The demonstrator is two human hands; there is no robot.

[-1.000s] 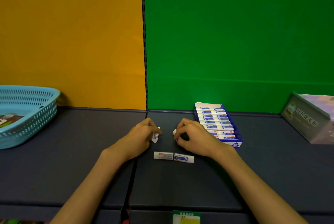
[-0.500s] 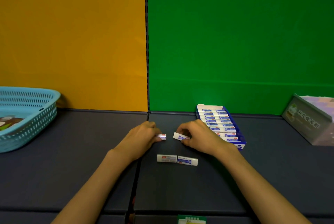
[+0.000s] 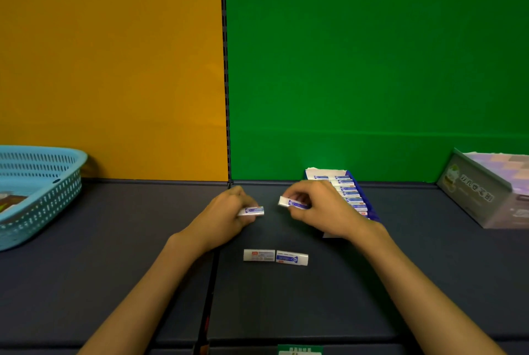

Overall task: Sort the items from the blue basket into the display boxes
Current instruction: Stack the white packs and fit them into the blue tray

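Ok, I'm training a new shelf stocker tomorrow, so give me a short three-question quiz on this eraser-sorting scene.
1. True or false: the left hand and the right hand each hold one eraser.
2. How many loose erasers lie on the shelf in front of the hands?
3. Where is the blue display box? A) beside the blue basket; B) just behind the right hand; C) at the front edge of the shelf.

Key:
1. True: the left-hand eraser and the right-hand eraser are both gripped.
2. Two, the left loose eraser and the right loose eraser, lying end to end.
3. B.
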